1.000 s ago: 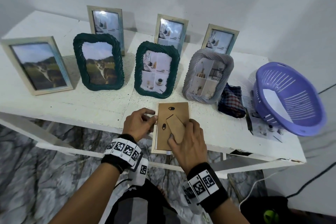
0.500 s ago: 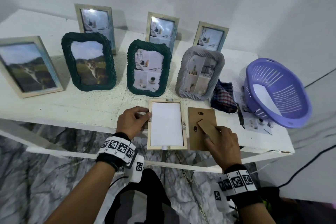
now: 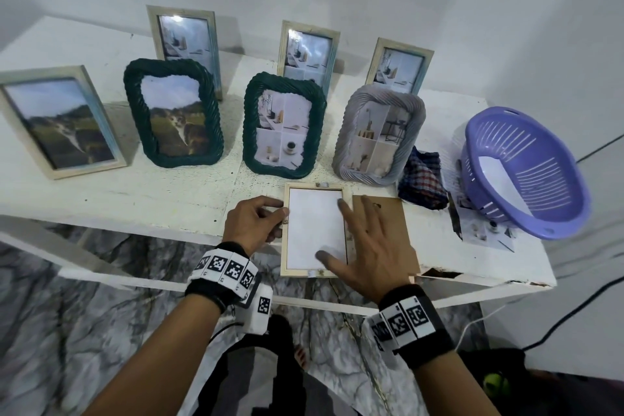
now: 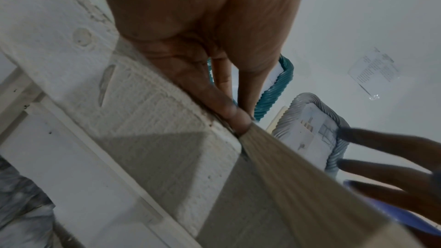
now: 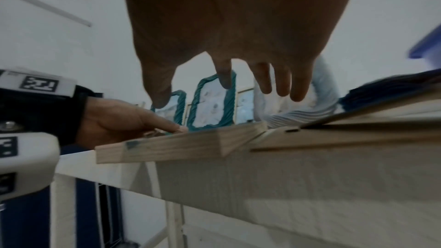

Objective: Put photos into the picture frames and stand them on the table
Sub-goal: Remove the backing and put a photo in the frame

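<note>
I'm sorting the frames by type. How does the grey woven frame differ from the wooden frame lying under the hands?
The grey woven frame stands upright; the wooden frame lies flat at the table edge. The grey one has a rounded, rope-like border and shows a photo; the wooden one is plain, straight-edged and shows only white. Both are portrait rectangles.

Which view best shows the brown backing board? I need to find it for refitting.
The head view: the backing board lies flat beside the open frame, partly under the right hand. The right wrist view shows only its edge; the left wrist view doesn't clearly show it.
</note>
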Tool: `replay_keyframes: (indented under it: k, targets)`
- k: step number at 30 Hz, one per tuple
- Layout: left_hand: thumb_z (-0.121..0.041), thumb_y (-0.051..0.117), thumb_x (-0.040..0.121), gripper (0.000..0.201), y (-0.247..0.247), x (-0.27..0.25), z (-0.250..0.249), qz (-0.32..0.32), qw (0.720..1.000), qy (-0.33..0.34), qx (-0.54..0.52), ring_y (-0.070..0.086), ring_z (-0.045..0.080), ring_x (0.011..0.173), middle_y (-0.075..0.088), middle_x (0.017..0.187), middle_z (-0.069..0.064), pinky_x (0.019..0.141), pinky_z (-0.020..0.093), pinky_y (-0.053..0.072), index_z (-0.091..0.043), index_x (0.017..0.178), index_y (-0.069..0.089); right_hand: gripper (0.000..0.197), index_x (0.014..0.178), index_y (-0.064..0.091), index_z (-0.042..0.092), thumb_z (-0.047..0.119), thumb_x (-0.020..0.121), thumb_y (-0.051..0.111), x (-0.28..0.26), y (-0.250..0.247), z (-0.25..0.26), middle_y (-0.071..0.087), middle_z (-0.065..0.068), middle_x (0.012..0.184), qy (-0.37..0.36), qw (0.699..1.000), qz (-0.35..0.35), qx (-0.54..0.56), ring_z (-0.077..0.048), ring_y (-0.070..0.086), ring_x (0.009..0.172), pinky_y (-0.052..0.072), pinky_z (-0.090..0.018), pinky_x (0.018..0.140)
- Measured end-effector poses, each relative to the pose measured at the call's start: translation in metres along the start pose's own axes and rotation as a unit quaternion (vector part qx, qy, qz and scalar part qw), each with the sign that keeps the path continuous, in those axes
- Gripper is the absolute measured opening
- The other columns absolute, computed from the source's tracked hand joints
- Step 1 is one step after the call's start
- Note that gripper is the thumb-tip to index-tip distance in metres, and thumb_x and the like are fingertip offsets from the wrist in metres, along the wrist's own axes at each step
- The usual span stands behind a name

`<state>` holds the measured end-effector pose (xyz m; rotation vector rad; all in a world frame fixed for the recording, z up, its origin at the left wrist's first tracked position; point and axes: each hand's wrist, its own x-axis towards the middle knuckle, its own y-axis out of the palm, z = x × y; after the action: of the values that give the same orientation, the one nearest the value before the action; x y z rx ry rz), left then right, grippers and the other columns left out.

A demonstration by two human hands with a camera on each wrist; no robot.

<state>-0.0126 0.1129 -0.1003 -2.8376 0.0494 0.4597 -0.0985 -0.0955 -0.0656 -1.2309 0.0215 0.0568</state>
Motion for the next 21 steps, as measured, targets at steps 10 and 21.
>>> replay_keyframes:
  k: [10, 21]
  targets:
    - [-0.021, 0.076, 0.083, 0.009, -0.001, 0.002, 0.001, 0.019, 1.000, -0.004, 0.006, 0.071, 0.020, 0.058, 0.072, 0.068, 0.004, 0.058, 0.031, 0.058, -0.019, 0.092, 0.073, 0.118, 0.142, -0.024, 0.051, 0.098, 0.054, 0.039, 0.032, 0.025, 0.017, -0.014, -0.016, 0.160, 0.004, 0.989, 0.126, -0.081, -0.040, -0.007, 0.147, 0.010, -0.054, 0.118]
    - [-0.023, 0.075, 0.085, 0.009, -0.003, 0.001, -0.001, 0.030, 0.999, 0.007, 0.023, 0.071, 0.016, 0.058, 0.072, 0.070, 0.002, 0.064, 0.035, 0.061, -0.020, 0.093, 0.073, 0.137, 0.148, -0.023, 0.035, 0.087, 0.054, 0.062, 0.044, 0.016, 0.029, -0.017, -0.017, 0.159, 0.036, 0.982, 0.176, -0.065, -0.042, -0.011, 0.145, 0.006, -0.053, 0.117]
